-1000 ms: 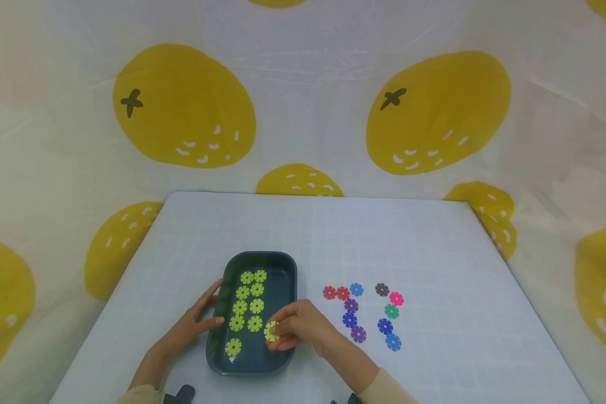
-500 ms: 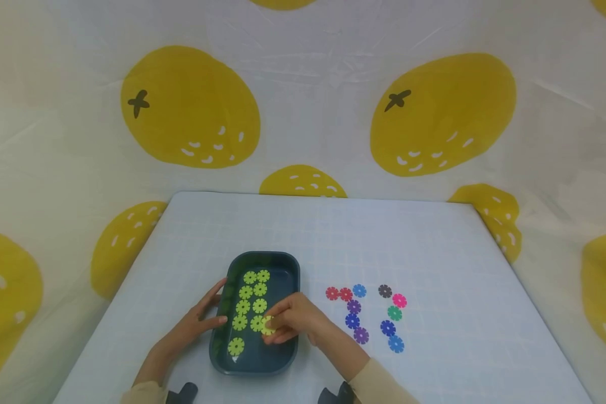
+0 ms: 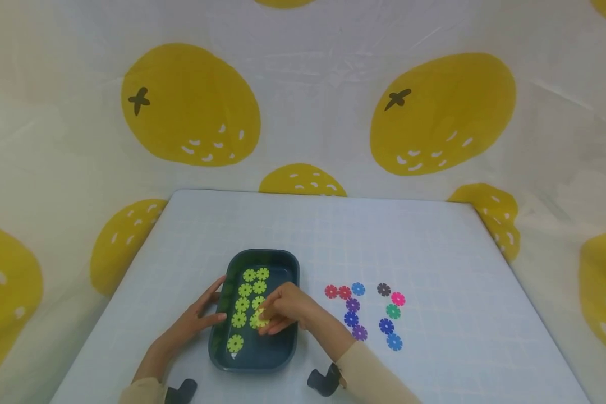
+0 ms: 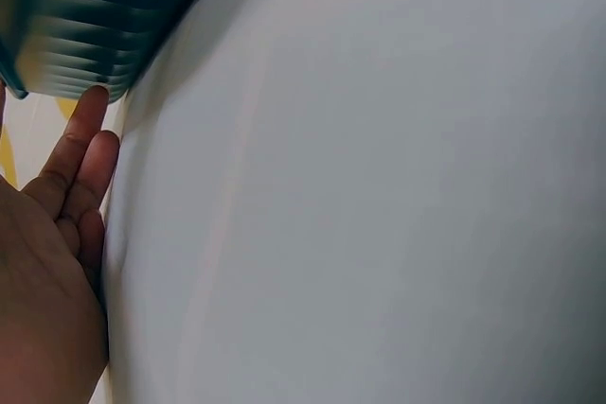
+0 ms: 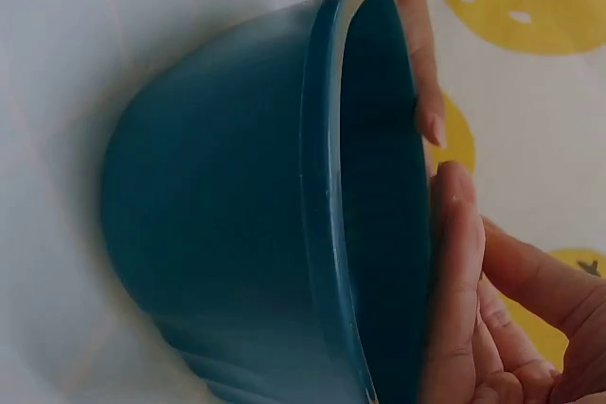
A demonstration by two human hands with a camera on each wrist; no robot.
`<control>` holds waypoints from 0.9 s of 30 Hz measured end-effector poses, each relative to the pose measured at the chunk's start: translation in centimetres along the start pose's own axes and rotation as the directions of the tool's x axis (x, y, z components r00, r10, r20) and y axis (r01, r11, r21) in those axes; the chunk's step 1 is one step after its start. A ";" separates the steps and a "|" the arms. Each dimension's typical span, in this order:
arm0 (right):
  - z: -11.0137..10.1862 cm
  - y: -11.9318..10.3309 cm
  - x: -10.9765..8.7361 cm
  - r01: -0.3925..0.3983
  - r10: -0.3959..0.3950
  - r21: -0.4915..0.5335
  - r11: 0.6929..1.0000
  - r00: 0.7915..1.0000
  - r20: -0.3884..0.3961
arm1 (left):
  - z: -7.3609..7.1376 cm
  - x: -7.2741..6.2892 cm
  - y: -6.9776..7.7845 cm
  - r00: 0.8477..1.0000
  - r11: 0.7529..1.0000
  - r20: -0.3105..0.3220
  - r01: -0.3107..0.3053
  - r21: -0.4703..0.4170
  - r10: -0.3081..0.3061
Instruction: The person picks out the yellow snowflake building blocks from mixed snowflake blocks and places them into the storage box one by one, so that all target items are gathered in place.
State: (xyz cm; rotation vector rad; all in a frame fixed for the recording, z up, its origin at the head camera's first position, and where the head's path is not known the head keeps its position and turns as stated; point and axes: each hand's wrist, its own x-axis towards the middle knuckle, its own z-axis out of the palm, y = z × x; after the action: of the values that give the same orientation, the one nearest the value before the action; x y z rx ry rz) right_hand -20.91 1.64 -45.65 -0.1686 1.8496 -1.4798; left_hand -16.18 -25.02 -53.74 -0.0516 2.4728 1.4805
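My right hand (image 3: 290, 306) pinches a yellow-green interlocking disc (image 3: 261, 320) with a notched rim, over the lower middle of a dark teal tray (image 3: 262, 358). In the head view the held disc overlaps the lowest disc of the right-hand column. Several like discs (image 3: 242, 304) lie in two columns on the tray floor, with a single one (image 3: 235, 343) below them. My left hand (image 3: 194, 317) rests against the tray's left side, fingers extended and thumb at the rim. The right wrist view shows the tray's outer wall (image 5: 218, 177); the pinched disc is hidden there.
Right of the tray, several coloured discs lie on the white table (image 3: 434, 247) in two winding lines: one with red discs (image 3: 338, 292), a blue and purples, the other with a black disc (image 3: 384, 289), pink, green and blues. A lemon-printed cloth (image 3: 313, 84) hangs behind.
My right hand has moved left and away from me with the disc, from the tray's right side to the right-hand column. My left hand keeps its place at the tray.
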 end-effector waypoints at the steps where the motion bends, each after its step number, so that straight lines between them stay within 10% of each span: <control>1: 0.0 -0.1 0.1 -0.004 0.004 -0.002 1.000 1.000 0.003 | 0.0 0.0 -0.1 1.000 1.000 0.005 -0.001 -0.002 0.001; 27: 0.6 -1.4 3.1 0.010 -0.002 -0.093 0.996 0.996 0.092 | 0.0 0.1 -0.6 1.000 1.000 0.007 -0.014 -0.003 0.014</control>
State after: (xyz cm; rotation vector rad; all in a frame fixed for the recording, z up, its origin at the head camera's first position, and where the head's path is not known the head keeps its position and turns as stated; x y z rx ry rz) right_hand -23.21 -0.97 -45.86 -0.2829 1.8464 -1.3673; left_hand -16.15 -25.25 -54.26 -0.0298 2.4701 1.4874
